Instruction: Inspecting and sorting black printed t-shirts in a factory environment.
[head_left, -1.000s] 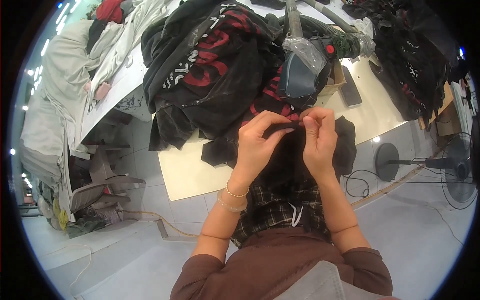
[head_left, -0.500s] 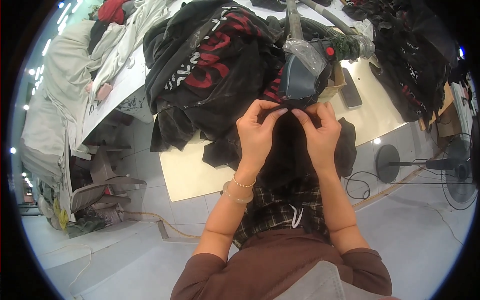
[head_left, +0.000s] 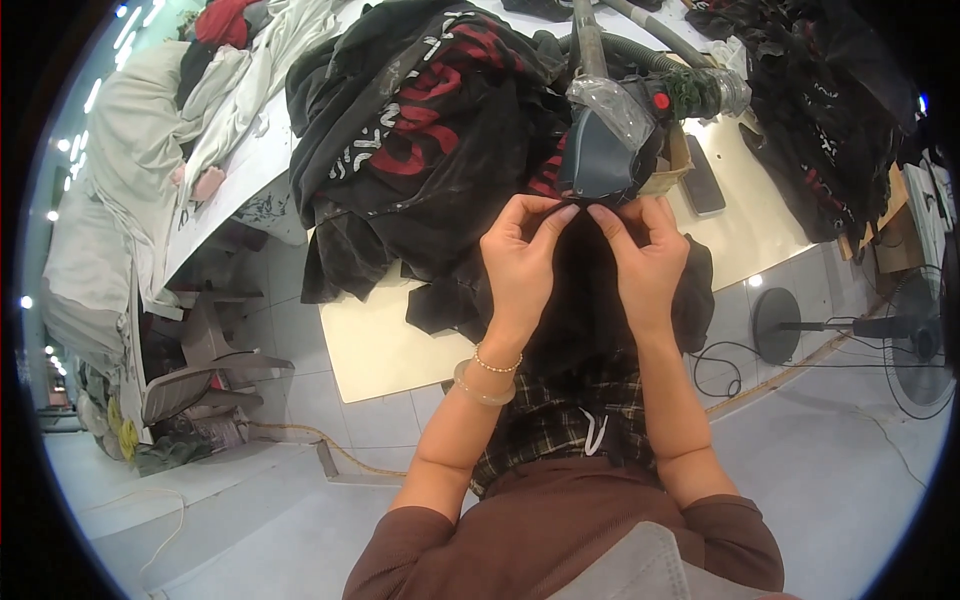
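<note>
My left hand (head_left: 520,245) and my right hand (head_left: 648,255) each pinch the edge of a black garment (head_left: 578,300) between thumb and fingers. The thumbs point at each other with a small gap between them. Just beyond my fingertips is the dark grey-blue head of a machine (head_left: 597,160), and the pinched edge lies right at its lower rim. Whether cloth goes inside the head is hidden. The rest of the garment hangs down between my wrists onto my lap.
Heaped black garments with red and white print (head_left: 430,130) cover the table's left; more dark garments (head_left: 825,130) lie right. Beside the machine are a cardboard box (head_left: 672,170), a dark phone-like slab (head_left: 703,178) and a hose (head_left: 640,55). A fan (head_left: 915,335) stands at the right.
Both hands have shifted slightly right and up toward the machine head, with the cloth edge still pinched. The thumb tips are a little farther apart. Surrounding things have not moved.
</note>
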